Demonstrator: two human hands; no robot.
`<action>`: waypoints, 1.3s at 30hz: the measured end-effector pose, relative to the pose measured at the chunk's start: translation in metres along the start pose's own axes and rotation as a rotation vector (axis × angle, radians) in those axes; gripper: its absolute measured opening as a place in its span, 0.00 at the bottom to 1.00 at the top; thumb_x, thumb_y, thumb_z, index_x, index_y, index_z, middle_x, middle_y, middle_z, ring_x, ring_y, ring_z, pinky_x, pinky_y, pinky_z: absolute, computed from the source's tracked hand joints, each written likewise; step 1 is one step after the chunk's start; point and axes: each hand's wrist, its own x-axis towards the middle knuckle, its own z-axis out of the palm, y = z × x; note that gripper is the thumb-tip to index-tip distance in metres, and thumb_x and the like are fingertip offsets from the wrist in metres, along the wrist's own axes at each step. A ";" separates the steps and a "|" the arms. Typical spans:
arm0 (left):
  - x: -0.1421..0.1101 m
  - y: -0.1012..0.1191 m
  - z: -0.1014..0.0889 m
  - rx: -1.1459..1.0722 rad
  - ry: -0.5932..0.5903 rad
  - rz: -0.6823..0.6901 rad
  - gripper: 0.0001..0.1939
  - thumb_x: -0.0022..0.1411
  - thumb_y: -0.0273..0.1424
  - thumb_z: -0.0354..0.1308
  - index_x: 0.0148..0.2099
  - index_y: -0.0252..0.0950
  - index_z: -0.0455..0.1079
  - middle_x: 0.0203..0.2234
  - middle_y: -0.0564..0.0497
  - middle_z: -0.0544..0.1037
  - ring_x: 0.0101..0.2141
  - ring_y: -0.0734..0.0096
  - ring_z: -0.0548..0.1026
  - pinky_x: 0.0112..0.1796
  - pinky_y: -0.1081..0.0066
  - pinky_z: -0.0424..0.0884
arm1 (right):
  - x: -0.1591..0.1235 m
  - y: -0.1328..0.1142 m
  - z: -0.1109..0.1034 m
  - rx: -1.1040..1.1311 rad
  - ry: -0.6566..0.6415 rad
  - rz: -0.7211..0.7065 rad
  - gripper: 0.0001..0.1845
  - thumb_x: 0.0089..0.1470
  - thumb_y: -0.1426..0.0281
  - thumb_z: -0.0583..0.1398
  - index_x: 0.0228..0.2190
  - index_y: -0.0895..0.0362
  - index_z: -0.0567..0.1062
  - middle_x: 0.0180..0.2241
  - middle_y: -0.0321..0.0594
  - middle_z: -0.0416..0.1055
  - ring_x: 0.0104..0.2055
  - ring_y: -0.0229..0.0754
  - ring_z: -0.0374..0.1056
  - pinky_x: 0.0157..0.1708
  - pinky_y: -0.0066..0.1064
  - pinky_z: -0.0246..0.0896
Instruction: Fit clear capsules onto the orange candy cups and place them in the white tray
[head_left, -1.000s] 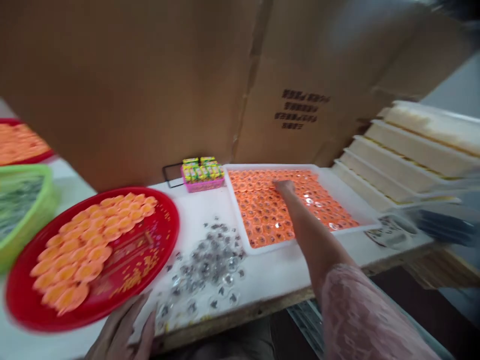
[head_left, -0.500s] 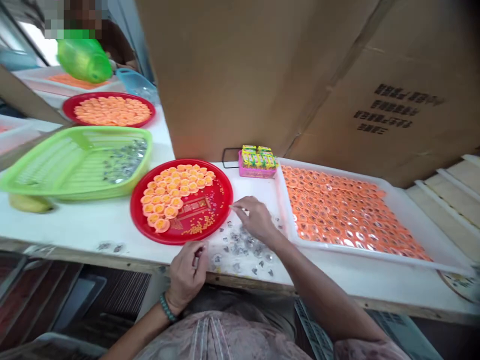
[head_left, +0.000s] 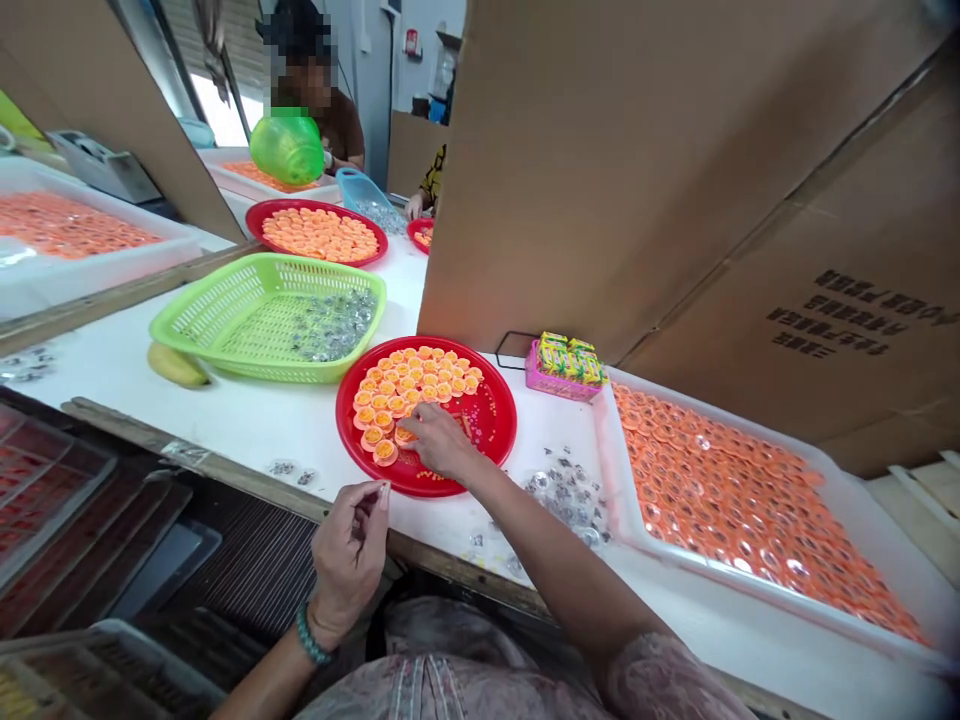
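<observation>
My right hand (head_left: 437, 440) reaches over the red round tray (head_left: 491, 425) and pinches an orange cup (head_left: 406, 434) at the near edge of the rows of orange cups (head_left: 412, 382). My left hand (head_left: 349, 548) hovers at the table's front edge, fingers curled with thumb and forefinger pinched on something small I cannot make out. A scatter of small clear pieces (head_left: 564, 492) lies on the white table just right of the red tray. A white tray (head_left: 847, 470) packed with orange pieces sits at the right.
A green basket (head_left: 202, 320) holding clear pieces stands left of the red tray, a yellow object (head_left: 177, 365) beside it. A pink box of yellow packets (head_left: 565, 362) sits by the cardboard wall (head_left: 600, 160). Another person (head_left: 330, 105) works at the far end, near a second red tray (head_left: 322, 233).
The view swung left. My right hand went from the white tray to the clear pieces, then onto the red tray. My left hand left the red tray's rim and closed in a pinch.
</observation>
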 end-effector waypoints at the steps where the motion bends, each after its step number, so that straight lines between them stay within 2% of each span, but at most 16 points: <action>1: 0.002 -0.002 -0.002 -0.006 0.014 -0.016 0.07 0.61 0.30 0.53 0.43 0.38 0.67 0.32 0.51 0.73 0.28 0.70 0.71 0.34 0.70 0.67 | -0.003 -0.001 0.000 -0.008 0.005 0.008 0.14 0.54 0.70 0.59 0.44 0.57 0.73 0.41 0.45 0.65 0.43 0.45 0.60 0.41 0.34 0.58; 7: 0.020 -0.011 0.001 -0.038 0.126 -0.025 0.08 0.59 0.31 0.55 0.42 0.36 0.69 0.31 0.50 0.75 0.29 0.71 0.71 0.33 0.71 0.67 | -0.026 0.001 -0.005 0.075 -0.002 0.077 0.12 0.52 0.71 0.61 0.41 0.57 0.71 0.42 0.44 0.67 0.44 0.44 0.63 0.43 0.34 0.60; 11: 0.035 -0.009 0.009 -0.100 0.124 -0.108 0.10 0.59 0.34 0.55 0.43 0.36 0.69 0.34 0.49 0.75 0.32 0.69 0.72 0.35 0.71 0.68 | -0.041 0.010 -0.002 0.197 0.068 0.131 0.13 0.51 0.73 0.61 0.41 0.57 0.71 0.40 0.44 0.70 0.44 0.44 0.65 0.43 0.34 0.62; 14: 0.049 -0.006 0.018 -0.089 0.018 -0.197 0.12 0.60 0.36 0.55 0.44 0.38 0.70 0.35 0.49 0.76 0.33 0.68 0.73 0.35 0.70 0.68 | -0.049 0.014 -0.004 0.304 0.191 0.143 0.13 0.50 0.73 0.62 0.40 0.57 0.72 0.40 0.43 0.71 0.44 0.43 0.67 0.44 0.34 0.63; 17: 0.066 -0.005 0.032 -0.170 -0.188 -0.332 0.14 0.59 0.38 0.54 0.45 0.39 0.71 0.37 0.49 0.78 0.32 0.66 0.74 0.36 0.68 0.69 | -0.053 0.012 -0.010 0.417 0.292 0.148 0.13 0.49 0.73 0.62 0.40 0.57 0.73 0.39 0.42 0.73 0.43 0.43 0.68 0.44 0.35 0.64; 20: 0.082 -0.002 0.049 -0.502 -0.408 -0.539 0.15 0.55 0.39 0.58 0.43 0.37 0.74 0.38 0.46 0.78 0.33 0.62 0.75 0.34 0.67 0.71 | -0.054 0.008 -0.021 0.506 0.371 0.125 0.12 0.50 0.72 0.62 0.40 0.56 0.73 0.40 0.42 0.74 0.43 0.41 0.69 0.45 0.34 0.64; 23: 0.092 0.003 0.060 -0.780 -0.582 -0.636 0.16 0.51 0.36 0.63 0.43 0.36 0.74 0.40 0.45 0.77 0.34 0.63 0.75 0.34 0.67 0.72 | -0.057 0.007 -0.030 0.510 0.449 0.096 0.12 0.52 0.72 0.61 0.41 0.55 0.74 0.41 0.42 0.74 0.45 0.40 0.69 0.47 0.34 0.64; 25: 0.094 0.007 0.064 -0.835 -0.606 -0.661 0.17 0.49 0.31 0.64 0.43 0.36 0.74 0.38 0.46 0.78 0.34 0.64 0.75 0.36 0.67 0.72 | -0.060 0.008 -0.034 0.481 0.477 0.078 0.12 0.53 0.73 0.61 0.41 0.54 0.74 0.41 0.41 0.74 0.45 0.40 0.69 0.47 0.34 0.64; 30: 0.091 0.011 0.067 -0.831 -0.571 -0.685 0.21 0.43 0.23 0.62 0.44 0.35 0.74 0.34 0.48 0.79 0.36 0.64 0.75 0.39 0.67 0.71 | -0.061 0.017 -0.032 0.497 0.500 0.080 0.12 0.51 0.74 0.62 0.40 0.54 0.75 0.40 0.41 0.74 0.44 0.40 0.70 0.46 0.34 0.65; 34: 0.091 0.009 0.066 -0.869 -0.586 -0.688 0.19 0.47 0.25 0.60 0.45 0.34 0.74 0.36 0.47 0.79 0.39 0.64 0.75 0.42 0.67 0.70 | -0.059 0.021 -0.029 0.529 0.492 0.101 0.14 0.50 0.74 0.62 0.41 0.53 0.75 0.41 0.41 0.75 0.44 0.41 0.70 0.47 0.35 0.66; 39: 0.090 0.005 0.068 -0.957 -0.580 -0.790 0.16 0.50 0.28 0.64 0.43 0.34 0.73 0.36 0.46 0.78 0.34 0.68 0.76 0.37 0.70 0.74 | -0.060 0.018 -0.027 0.569 0.487 0.077 0.13 0.54 0.71 0.60 0.42 0.51 0.76 0.42 0.40 0.75 0.45 0.40 0.70 0.48 0.34 0.67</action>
